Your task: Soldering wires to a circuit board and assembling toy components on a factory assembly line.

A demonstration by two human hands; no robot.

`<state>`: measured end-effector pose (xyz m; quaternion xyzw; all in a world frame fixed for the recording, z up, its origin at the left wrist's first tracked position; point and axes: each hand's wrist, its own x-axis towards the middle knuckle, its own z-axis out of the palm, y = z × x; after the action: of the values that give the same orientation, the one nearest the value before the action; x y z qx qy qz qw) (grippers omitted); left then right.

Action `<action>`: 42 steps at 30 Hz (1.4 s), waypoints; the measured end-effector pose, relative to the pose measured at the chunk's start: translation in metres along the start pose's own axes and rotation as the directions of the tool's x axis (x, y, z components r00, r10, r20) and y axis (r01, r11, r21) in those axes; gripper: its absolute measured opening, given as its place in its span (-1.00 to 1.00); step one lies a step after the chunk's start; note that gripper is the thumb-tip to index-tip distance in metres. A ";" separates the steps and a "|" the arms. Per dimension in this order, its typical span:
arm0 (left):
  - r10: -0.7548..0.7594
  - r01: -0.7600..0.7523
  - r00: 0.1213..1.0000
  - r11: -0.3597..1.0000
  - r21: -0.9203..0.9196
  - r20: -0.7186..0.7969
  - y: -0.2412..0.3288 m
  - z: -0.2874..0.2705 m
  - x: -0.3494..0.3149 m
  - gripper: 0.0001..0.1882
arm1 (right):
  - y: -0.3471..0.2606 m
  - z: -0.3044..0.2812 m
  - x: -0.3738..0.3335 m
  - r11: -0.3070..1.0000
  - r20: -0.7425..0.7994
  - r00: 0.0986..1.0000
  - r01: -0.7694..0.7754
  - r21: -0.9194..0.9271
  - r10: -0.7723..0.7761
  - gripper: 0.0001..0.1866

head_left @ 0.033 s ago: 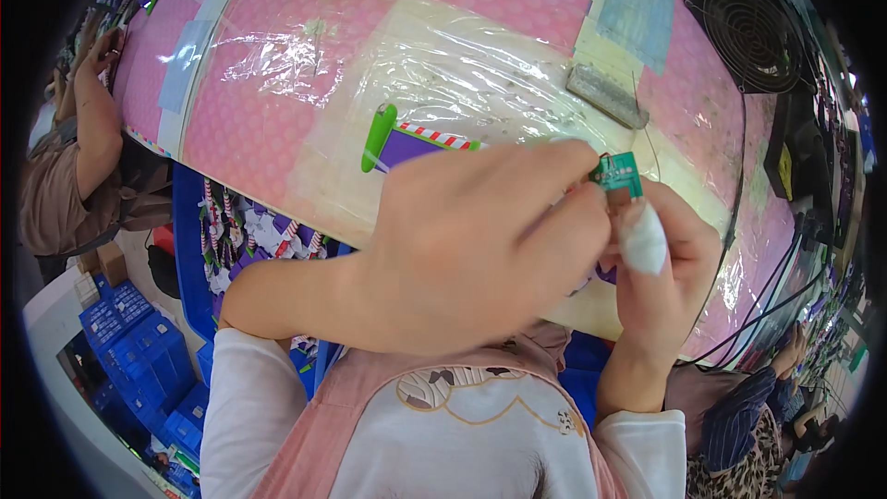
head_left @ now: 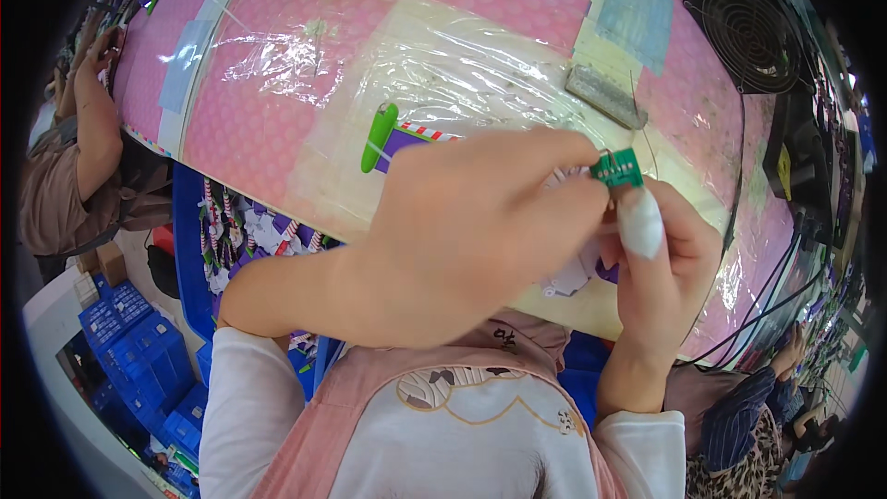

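A small green circuit board (head_left: 617, 168) is pinched in my right hand (head_left: 679, 263), whose thumb has a white covering over its tip. From the left, my left hand (head_left: 471, 231) reaches across with its fingers closed at the board's left edge. What those fingers grip is hidden. Partly under my left hand lies a purple piece (head_left: 397, 140) with a rounded green end (head_left: 380, 139) and a red-and-white striped edge. White and purple parts (head_left: 575, 277) show below my hands, mostly covered.
The pink table (head_left: 268, 129) carries a clear plastic sheet. A grey block (head_left: 605, 97) and a black fan (head_left: 750, 28) stand beyond my right hand, with dark cables nearby. At my left, a blue bin (head_left: 192, 263) holds many striped and purple parts. Other people sit at both sides.
The board has tilted between my fingers, and my right thumb has shifted up slightly. My left hand has moved a little, covering more of the purple piece.
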<state>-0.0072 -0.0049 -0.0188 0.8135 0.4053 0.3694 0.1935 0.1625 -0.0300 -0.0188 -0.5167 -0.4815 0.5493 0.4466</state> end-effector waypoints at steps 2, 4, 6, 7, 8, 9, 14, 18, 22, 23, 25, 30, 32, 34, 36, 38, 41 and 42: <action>-0.298 0.327 0.942 0.920 -0.217 0.157 0.000 -0.012 0.017 -0.76 | 0.000 0.001 0.000 0.972 -0.054 0.996 0.050 -0.230 -0.064 -0.83; -0.393 0.436 0.897 0.860 -0.265 0.201 0.002 -0.016 0.022 -0.73 | 0.001 0.005 -0.001 0.932 -0.071 0.990 0.088 -0.351 -0.121 -0.83; -0.210 0.220 0.974 0.965 -0.144 0.080 0.002 -0.007 0.016 -0.72 | -0.001 0.007 0.003 0.926 -0.093 0.992 0.039 -0.376 -0.079 -0.83; -0.090 0.092 0.996 0.993 -0.069 0.030 0.001 -0.003 0.013 -0.72 | 0.002 0.005 0.004 0.960 -0.067 0.996 0.039 -0.278 -0.060 -0.80; 0.033 -0.032 0.999 0.999 0.016 -0.022 0.001 0.001 0.012 -0.71 | -0.002 0.006 0.006 0.990 -0.067 0.997 -0.052 -0.133 0.044 -0.79; 0.060 -0.060 0.998 0.995 0.074 0.000 0.008 -0.001 0.009 -0.72 | -0.010 0.006 0.007 0.989 -0.052 0.988 -0.145 0.015 0.146 -0.78; 0.080 -0.082 0.996 0.996 0.044 0.029 0.004 -0.003 0.014 -0.80 | -0.008 0.007 0.007 0.991 -0.160 0.982 -0.083 0.108 0.100 -0.73; -0.217 0.239 0.968 0.950 -0.202 0.128 -0.001 -0.011 0.018 -0.91 | 0.018 -0.047 0.012 0.778 -0.212 0.973 -0.062 -0.625 -0.093 -0.81; -0.394 0.448 0.891 0.846 -0.288 0.228 0.003 -0.008 0.019 -0.93 | 0.028 -0.036 0.007 0.944 -0.343 0.939 -0.095 -0.317 -0.021 -0.88; -0.440 0.499 0.865 0.797 -0.340 0.240 0.003 -0.008 0.018 -0.91 | 0.022 -0.034 0.004 0.964 -0.360 0.928 -0.007 -0.265 -0.093 -0.88; -0.507 0.574 0.818 0.698 -0.427 0.272 0.001 -0.007 0.015 -0.87 | 0.002 -0.027 -0.005 0.970 -0.404 0.885 0.175 -0.166 -0.229 -0.88; -0.538 0.603 0.792 0.613 -0.511 0.289 0.004 -0.008 0.014 -0.83 | -0.014 -0.005 -0.006 0.961 -0.296 0.937 0.109 -0.254 -0.185 -0.83; -0.532 0.592 0.799 0.614 -0.523 0.280 0.007 -0.008 0.012 -0.82 | -0.008 -0.006 -0.009 0.943 -0.197 0.972 0.057 -0.327 -0.127 -0.84; -0.510 0.578 0.811 0.628 -0.522 0.286 0.007 -0.008 0.014 -0.82 | -0.008 0.001 -0.010 0.960 -0.202 0.973 0.050 -0.276 -0.109 -0.84; -0.504 0.584 0.809 0.635 -0.506 0.303 0.008 -0.008 0.014 -0.81 | -0.008 0.002 -0.010 0.967 -0.173 0.979 0.059 -0.249 -0.105 -0.83; -0.495 0.586 0.809 0.644 -0.492 0.317 0.008 -0.008 0.014 -0.81 | -0.009 0.008 -0.006 0.996 -0.227 0.974 0.007 -0.092 -0.028 -0.83; -0.472 0.571 0.821 0.662 -0.485 0.323 0.007 -0.008 0.013 -0.82 | -0.008 0.012 -0.001 0.998 -0.261 0.964 -0.026 0.050 0.038 -0.82; -0.462 0.565 0.825 0.668 -0.484 0.326 0.007 -0.009 0.013 -0.82 | -0.008 0.012 0.000 0.996 -0.267 0.962 -0.030 0.080 0.051 -0.82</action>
<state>-0.0048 0.0017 -0.0031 0.6009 0.4728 0.3285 0.5545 0.1508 -0.0299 -0.0108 -0.5790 -0.3848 0.5009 0.5156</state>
